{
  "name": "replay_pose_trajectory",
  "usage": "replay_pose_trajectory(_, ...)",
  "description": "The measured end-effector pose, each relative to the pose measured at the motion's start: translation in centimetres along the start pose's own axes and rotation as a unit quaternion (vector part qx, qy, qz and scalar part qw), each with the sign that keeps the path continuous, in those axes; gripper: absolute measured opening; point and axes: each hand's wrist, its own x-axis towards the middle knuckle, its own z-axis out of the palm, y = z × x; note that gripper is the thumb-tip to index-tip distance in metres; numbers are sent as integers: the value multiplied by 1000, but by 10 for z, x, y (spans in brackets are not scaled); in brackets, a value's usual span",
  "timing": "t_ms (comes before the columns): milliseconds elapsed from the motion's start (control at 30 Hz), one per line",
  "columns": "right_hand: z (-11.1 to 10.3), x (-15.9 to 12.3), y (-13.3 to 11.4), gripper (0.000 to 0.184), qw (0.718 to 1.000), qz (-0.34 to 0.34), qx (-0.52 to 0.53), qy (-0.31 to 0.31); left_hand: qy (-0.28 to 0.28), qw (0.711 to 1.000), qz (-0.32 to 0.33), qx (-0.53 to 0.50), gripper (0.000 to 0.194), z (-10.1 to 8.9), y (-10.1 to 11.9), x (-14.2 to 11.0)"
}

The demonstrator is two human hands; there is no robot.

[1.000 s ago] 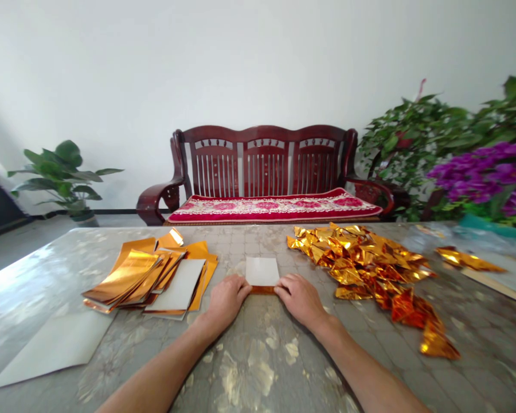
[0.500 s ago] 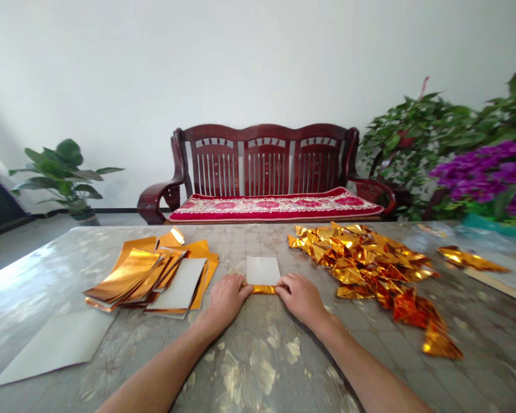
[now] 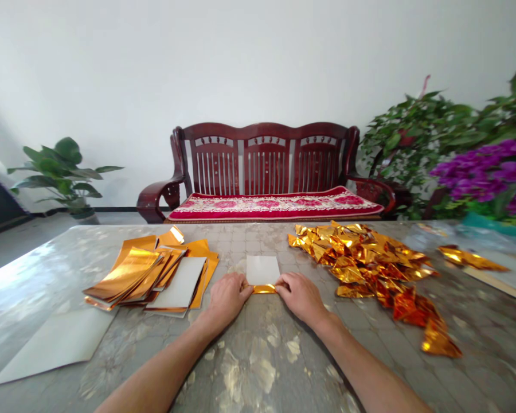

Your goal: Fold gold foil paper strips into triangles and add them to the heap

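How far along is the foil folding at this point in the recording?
Done: a heap of creased gold foil pieces lies to the right. In hand: the left hand and right hand pinch the folded near edge of a white-backed foil sheet. Left: a pile of flat gold sheets.

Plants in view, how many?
3: a broad-leaved potted plant left of the bench, a leafy green plant right of it, and a purple-flowered plant at the right edge. More may be hidden there.

My left hand (image 3: 229, 298) and right hand (image 3: 300, 297) press the folded gold edge of a white-backed foil sheet (image 3: 262, 271) on the mottled table (image 3: 258, 367), stacked foil sheets (image 3: 124, 275) left, crumpled gold foil (image 3: 361, 264) right
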Motion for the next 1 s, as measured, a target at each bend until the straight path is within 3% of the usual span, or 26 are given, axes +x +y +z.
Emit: replay_pose_trajectory(1000,-1,2,-1,11,1000,18,-8,-8,-15,997,3,79,22,-4,9,-5)
